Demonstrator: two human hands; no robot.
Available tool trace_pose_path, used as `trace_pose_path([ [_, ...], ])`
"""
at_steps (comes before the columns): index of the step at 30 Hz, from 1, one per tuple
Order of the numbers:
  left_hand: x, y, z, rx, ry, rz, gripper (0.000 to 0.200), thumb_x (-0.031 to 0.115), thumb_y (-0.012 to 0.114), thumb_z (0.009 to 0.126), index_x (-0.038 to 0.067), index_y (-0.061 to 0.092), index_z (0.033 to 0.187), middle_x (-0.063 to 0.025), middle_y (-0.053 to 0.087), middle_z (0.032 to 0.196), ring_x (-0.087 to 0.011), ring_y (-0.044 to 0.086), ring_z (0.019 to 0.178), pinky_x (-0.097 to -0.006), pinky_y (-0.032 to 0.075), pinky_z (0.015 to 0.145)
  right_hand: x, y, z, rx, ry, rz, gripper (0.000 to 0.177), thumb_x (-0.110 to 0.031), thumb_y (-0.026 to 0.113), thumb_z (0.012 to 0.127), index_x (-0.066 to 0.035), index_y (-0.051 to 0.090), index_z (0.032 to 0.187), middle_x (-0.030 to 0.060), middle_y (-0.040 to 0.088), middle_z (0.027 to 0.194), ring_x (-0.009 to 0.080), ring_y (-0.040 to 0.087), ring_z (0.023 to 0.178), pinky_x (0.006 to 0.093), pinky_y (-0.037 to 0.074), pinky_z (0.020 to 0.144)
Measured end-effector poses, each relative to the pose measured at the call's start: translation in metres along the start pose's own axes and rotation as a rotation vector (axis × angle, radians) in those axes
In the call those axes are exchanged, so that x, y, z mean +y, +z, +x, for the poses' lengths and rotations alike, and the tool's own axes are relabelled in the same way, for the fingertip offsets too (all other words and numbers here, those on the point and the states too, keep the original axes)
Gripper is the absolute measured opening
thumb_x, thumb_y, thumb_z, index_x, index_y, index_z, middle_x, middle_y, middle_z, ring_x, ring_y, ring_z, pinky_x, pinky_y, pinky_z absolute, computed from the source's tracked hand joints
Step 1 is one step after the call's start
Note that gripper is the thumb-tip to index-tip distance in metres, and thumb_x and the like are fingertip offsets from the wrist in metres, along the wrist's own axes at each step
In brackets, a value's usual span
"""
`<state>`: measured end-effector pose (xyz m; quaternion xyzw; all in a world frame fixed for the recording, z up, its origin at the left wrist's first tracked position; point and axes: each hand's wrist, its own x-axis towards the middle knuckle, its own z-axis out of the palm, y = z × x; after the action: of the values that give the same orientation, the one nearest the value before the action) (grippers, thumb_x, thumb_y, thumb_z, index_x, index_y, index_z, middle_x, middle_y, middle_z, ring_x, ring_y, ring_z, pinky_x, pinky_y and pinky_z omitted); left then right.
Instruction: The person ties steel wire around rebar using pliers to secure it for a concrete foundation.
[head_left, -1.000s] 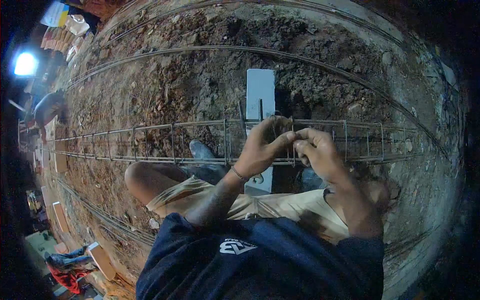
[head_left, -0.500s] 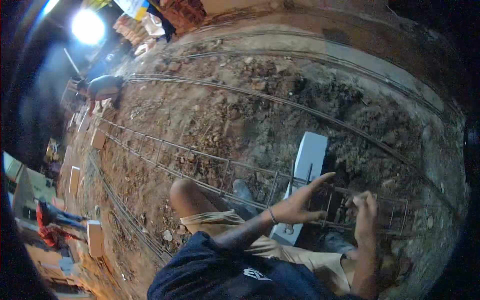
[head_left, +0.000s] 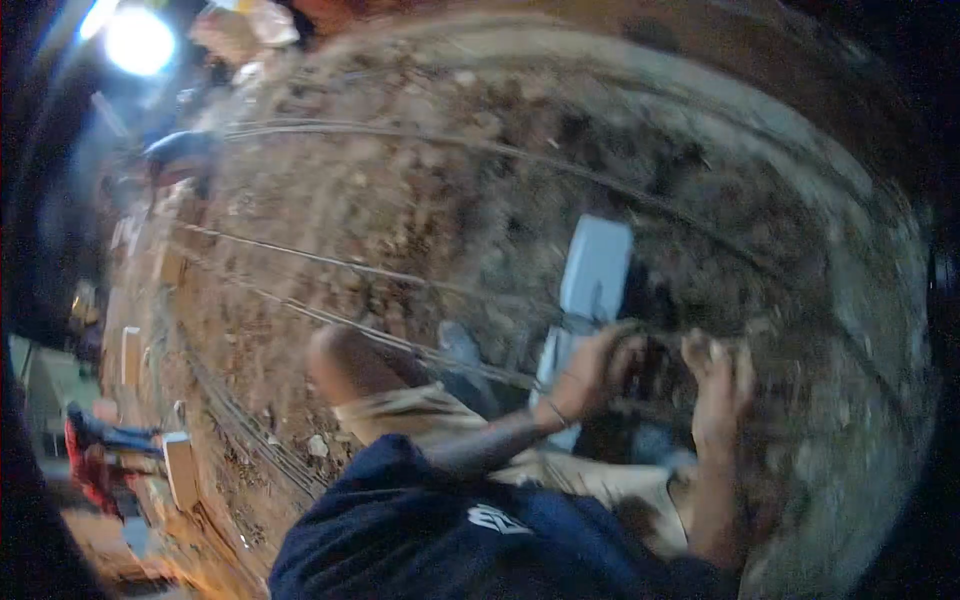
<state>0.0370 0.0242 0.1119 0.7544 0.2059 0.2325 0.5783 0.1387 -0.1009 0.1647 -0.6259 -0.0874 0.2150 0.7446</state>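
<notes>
My left hand (head_left: 592, 375), with a band round its wrist, is over the steel rebar cage (head_left: 450, 360), right beside the white-topped block (head_left: 597, 265). Its fingers are bent and smeared by motion, so I cannot tell whether they hold anything. To its right, my right hand (head_left: 716, 395) is raised with bent fingers apart, and nothing shows in them. Both hands are at the near end of the cage, where dark blur hides the bars. The cage runs from there to the far left, passing in front of my bent knee (head_left: 345, 360).
Long rebars (head_left: 480, 145) cross the rough soil beyond the cage, and more bars (head_left: 250, 425) lie at left. Another block (head_left: 182, 470) stands at lower left near a person in red (head_left: 90, 460). A second person (head_left: 180, 155) bends over at far left, below a bright lamp (head_left: 140, 42).
My left hand's outstretched fingers have bent and come up over the cage. My right hand has risen slightly beside it. The whole view has shifted and blurred.
</notes>
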Motion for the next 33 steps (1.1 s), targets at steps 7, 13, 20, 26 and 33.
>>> trace_pose_path([
  [7, 0.028, -0.034, -0.02, -1.163, -0.552, -0.408, 0.039, 0.037, 0.041, 0.089, 0.001, 0.057, 0.091, -0.0075, 0.055, 0.058, -0.0144, 0.056, 0.051, -0.0252, 0.046, 0.047, -0.012, -0.036, 0.011, -0.009, -0.021, -0.277, 0.013, -0.015, 0.044, 0.088, -0.002, 0.039, 0.087, 0.011, 0.057, 0.081, 0.0191, 0.059, 0.075, 0.031, 0.049, 0.07],
  [13, 0.101, -0.129, 0.009, -0.013, 0.229, 0.038, 0.055, 0.028, 0.065, 0.072, 0.002, 0.045, 0.117, -0.0165, 0.046, 0.12, -0.0281, 0.049, 0.104, -0.0383, 0.039, 0.088, -0.026, -0.042, 0.013, 0.006, -0.094, -0.259, 0.012, -0.015, 0.043, 0.089, -0.004, 0.039, 0.086, 0.0102, 0.056, 0.078, 0.0193, 0.059, 0.074, 0.0314, 0.049, 0.071],
  [20, 0.088, -0.316, -0.124, 0.161, 0.306, 0.352, 0.046, 0.023, 0.061, 0.072, 0.002, 0.048, 0.11, -0.0146, 0.049, 0.111, -0.0264, 0.05, 0.099, -0.0364, 0.04, 0.085, -0.026, -0.031, 0.013, -0.048, -0.113, -0.332, 0.012, -0.014, 0.042, 0.089, -0.003, 0.039, 0.086, 0.0097, 0.056, 0.076, 0.0167, 0.057, 0.072, 0.0303, 0.048, 0.069],
  [26, 0.073, -0.357, -0.138, 0.273, 0.335, 0.589, 0.036, 0.018, 0.058, 0.072, 0.002, 0.051, 0.104, -0.0127, 0.052, 0.103, -0.0247, 0.051, 0.094, -0.0346, 0.041, 0.082, -0.038, -0.034, 0.009, 0.055, -0.056, -0.3, 0.017, -0.019, 0.045, 0.089, -0.003, 0.041, 0.088, 0.0094, 0.055, 0.074, 0.0154, 0.057, 0.061, 0.0287, 0.049, 0.059],
  [33, 0.039, -0.179, -0.016, 0.219, 0.274, 0.722, 0.026, 0.011, 0.053, 0.072, 0.002, 0.054, 0.096, -0.0104, 0.055, 0.093, -0.0227, 0.053, 0.089, -0.0324, 0.042, 0.078, -0.063, -0.07, 0.01, 0.297, -0.243, -0.509, 0.019, -0.024, 0.05, 0.086, -0.006, 0.045, 0.089, 0.0062, 0.055, 0.069, 0.0115, 0.053, 0.056, 0.0228, 0.041, 0.048],
])
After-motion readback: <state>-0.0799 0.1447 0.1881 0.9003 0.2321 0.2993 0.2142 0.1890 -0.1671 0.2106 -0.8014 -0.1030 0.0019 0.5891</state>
